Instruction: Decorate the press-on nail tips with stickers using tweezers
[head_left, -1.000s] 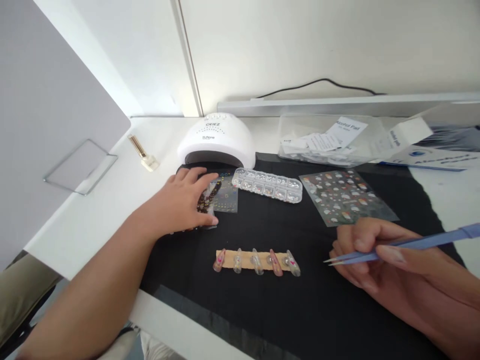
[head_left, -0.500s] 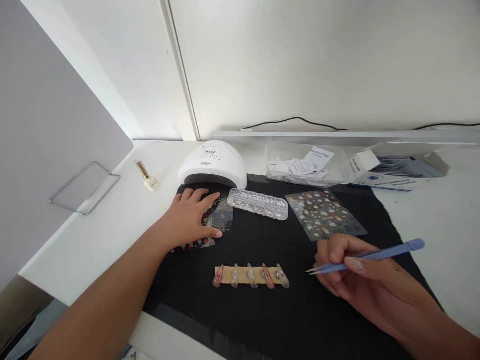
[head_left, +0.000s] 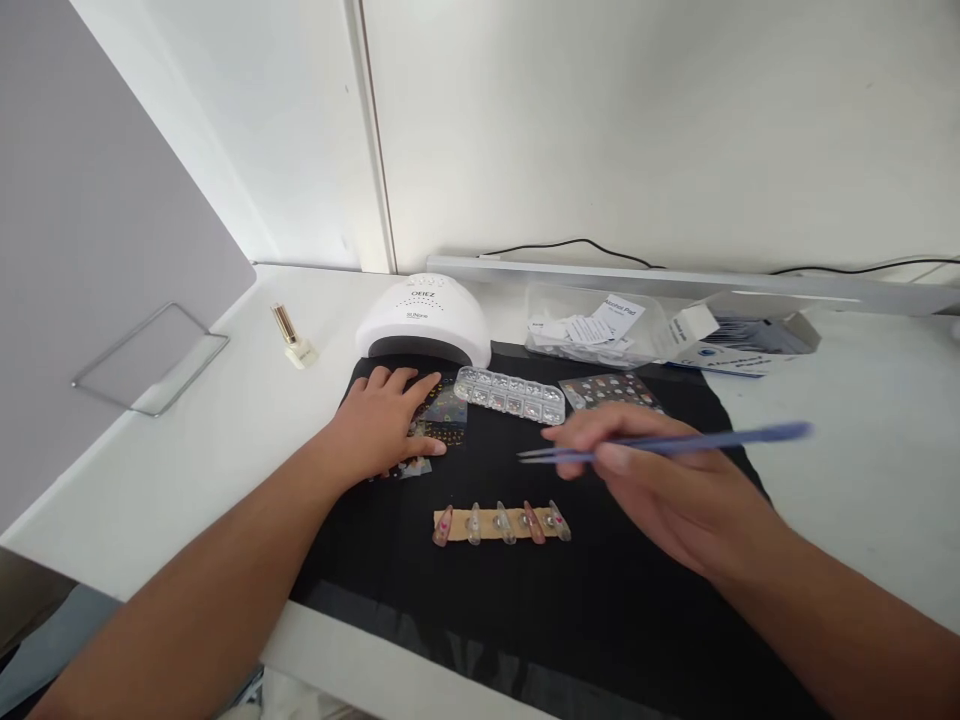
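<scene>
My right hand (head_left: 645, 470) grips a pair of blue tweezers (head_left: 720, 440), slightly blurred, with the tips pointing left over the black cloth. My left hand (head_left: 382, 420) lies spread on dark nail sticker sheets (head_left: 446, 410), covering part of them. Between the hands stands a clear case of small gems (head_left: 510, 394) in compartments. Nearer to me, several false nails (head_left: 505, 523) sit in a row on a tan strip (head_left: 491, 520); some are clear, some pinkish, and pink bits show on a few. Another sticker sheet (head_left: 611, 390) is partly hidden behind my right hand.
A white nail lamp (head_left: 424, 315) stands at the back of the black cloth (head_left: 450, 610). To its left is a nail polish bottle (head_left: 294, 338). A clear bin (head_left: 592, 345) of alcohol pads and an opened box (head_left: 750, 340) line the back right. A wire stand (head_left: 150, 360) is at left.
My right hand has moved left and farther from me with the tweezers, now covering part of the right sticker sheet. My left hand stays on the sheets. The view has shifted slightly.
</scene>
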